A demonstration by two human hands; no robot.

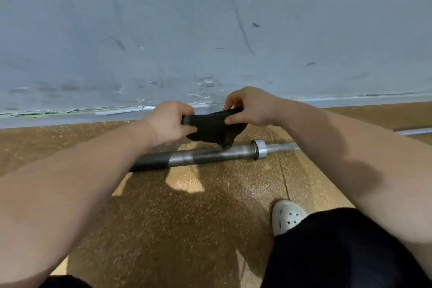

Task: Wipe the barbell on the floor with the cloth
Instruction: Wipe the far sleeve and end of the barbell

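Observation:
A steel barbell (201, 156) lies on the floor, running left to right in front of me. Its thick sleeve ends at a bright collar (260, 149), and the thin shaft goes on to the right behind my right forearm. A dark cloth (214, 127) hangs just above the sleeve, stretched between both hands. My left hand (168, 121) pinches its left end and my right hand (251, 106) pinches its right end. The cloth's lowest corner hangs down to the top of the sleeve; whether it touches is unclear.
A scuffed pale blue wall (210, 30) rises just behind the barbell, meeting the speckled brown floor (187, 217). My foot in a white perforated clog (288, 216) and my dark trouser leg (339, 250) are at the lower right.

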